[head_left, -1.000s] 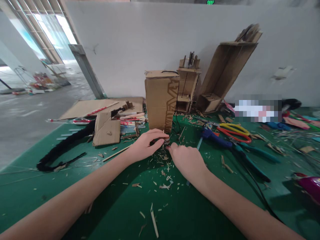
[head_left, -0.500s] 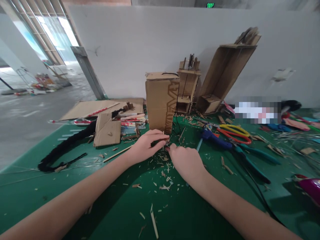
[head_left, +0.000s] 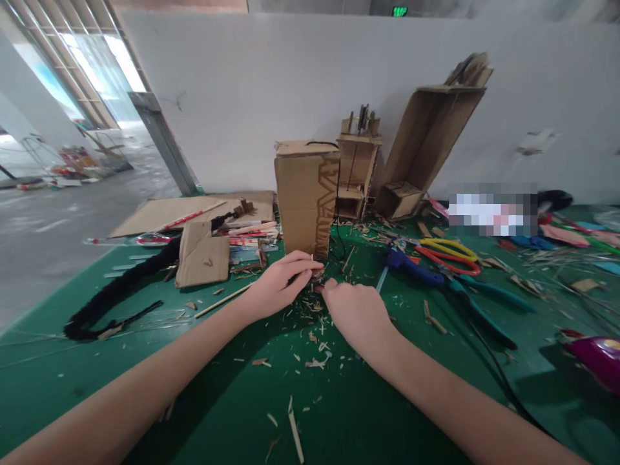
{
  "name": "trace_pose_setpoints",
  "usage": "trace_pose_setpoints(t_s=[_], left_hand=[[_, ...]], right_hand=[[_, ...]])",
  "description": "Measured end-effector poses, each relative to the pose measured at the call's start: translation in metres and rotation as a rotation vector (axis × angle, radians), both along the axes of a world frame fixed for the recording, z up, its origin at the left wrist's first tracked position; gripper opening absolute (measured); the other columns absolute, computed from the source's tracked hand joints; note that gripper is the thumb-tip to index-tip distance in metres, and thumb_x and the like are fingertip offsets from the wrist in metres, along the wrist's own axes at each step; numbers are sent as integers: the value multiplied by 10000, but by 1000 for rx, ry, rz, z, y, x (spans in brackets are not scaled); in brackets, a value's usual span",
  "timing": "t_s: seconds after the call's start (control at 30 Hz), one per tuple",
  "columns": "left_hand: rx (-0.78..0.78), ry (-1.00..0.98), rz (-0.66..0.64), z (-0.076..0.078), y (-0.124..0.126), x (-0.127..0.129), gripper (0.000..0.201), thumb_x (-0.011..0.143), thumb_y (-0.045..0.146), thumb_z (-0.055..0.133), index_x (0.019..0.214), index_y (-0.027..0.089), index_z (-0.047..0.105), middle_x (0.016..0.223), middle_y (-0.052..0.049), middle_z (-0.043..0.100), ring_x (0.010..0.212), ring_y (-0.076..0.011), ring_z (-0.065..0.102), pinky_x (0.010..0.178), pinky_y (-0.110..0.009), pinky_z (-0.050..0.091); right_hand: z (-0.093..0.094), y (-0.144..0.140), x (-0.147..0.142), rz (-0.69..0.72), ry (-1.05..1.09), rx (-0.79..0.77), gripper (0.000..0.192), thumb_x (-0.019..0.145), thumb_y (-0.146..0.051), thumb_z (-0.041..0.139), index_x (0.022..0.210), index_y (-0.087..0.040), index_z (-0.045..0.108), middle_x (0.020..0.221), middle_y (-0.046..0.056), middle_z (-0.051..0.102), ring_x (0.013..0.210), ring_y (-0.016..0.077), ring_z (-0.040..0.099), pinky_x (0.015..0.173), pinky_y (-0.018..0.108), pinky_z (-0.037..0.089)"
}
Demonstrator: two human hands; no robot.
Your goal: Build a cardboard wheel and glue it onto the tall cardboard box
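One white wall (head_left: 242,90) closes off the far side, as I see it through the head camera. Before it, the green bench (head_left: 232,413) carries all the work. A tall open cardboard trough (head_left: 426,129) leans to the right at the far side. A closed cardboard box (head_left: 303,203) stands upright at the centre, just beyond the hands, with a smaller open cardboard frame (head_left: 357,161) behind it to the right. A fuzzy black strip (head_left: 123,284) lies bent on the left. On the right I record teal-handled pliers (head_left: 494,297), a blue-bodied tool (head_left: 416,268) beside them, and red and yellow handle loops (head_left: 450,247) just beyond.

The left hand (head_left: 281,281) has thumb and fingers brought together at the tips, gripping a small piece (head_left: 317,273), whose exact form I cannot make out. The right hand (head_left: 358,310) is close by on its right, fingers curled inward; whether they grip anything I cannot tell. The piece sits between the hands, just on the near side of the box's foot.

A thin wooden stick (head_left: 223,300) lies left of the left hand. Smallest of all, pale shavings (head_left: 314,310) are scattered below and nearer than the hands.
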State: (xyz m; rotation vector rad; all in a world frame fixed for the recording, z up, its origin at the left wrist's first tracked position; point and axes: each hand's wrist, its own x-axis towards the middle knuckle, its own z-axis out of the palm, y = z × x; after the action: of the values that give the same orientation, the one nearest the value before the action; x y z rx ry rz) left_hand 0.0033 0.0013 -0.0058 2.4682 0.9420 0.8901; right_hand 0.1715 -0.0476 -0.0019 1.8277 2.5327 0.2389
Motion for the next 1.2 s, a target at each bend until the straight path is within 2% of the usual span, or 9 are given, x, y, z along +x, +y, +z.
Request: trace_pose_setpoints(t_s=[0.1,0.37,0.6,0.73,0.97,1.2], left_hand=[[8,4,6,-1,2,1,318,945,241,379,1124,159,629,1096,-97,580,1032,-162,569,946,-327,451],[9,20,-3,-3,1,0,304,933,260,424,1145,175,624,1155,-65,658,1148,-167,536,1022,-346,405],[17,9,20,-3,3,0,271,917,280,462,1112,201,632,1100,-48,692,1077,-176,585,964,-371,446],[38,4,11,-3,3,-2,274,919,285,454,1108,206,636,1106,-49,683,1093,-182,569,976,-381,439],[35,5,-8,-3,1,-3,323,927,192,372,1113,167,634,1164,-80,658,1132,-183,545,998,-391,423],[42,14,1,-4,3,-2,290,932,252,414,1114,191,631,1113,-73,652,1092,-190,539,970,-396,432]], right_hand=[[1,1,1,30,6,-18,234,911,-133,420,868,-110,649,652,116,694,628,224,695,539,278,469],[2,0,1,1,8,-15,247,919,-123,387,960,-77,626,669,144,693,641,226,694,548,285,473],[2,2,-1,0,20,-34,320,955,-218,360,931,-83,649,653,136,689,618,216,685,547,279,464],[2,0,-1,5,19,-27,288,945,-225,396,904,-98,651,656,124,690,622,209,688,558,267,464],[-3,0,-1,-28,8,5,340,973,-231,309,955,-92,619,697,146,701,628,228,695,532,278,461],[-3,3,2,16,4,-6,281,947,-229,400,895,-111,650,667,125,703,638,256,701,515,290,464]])
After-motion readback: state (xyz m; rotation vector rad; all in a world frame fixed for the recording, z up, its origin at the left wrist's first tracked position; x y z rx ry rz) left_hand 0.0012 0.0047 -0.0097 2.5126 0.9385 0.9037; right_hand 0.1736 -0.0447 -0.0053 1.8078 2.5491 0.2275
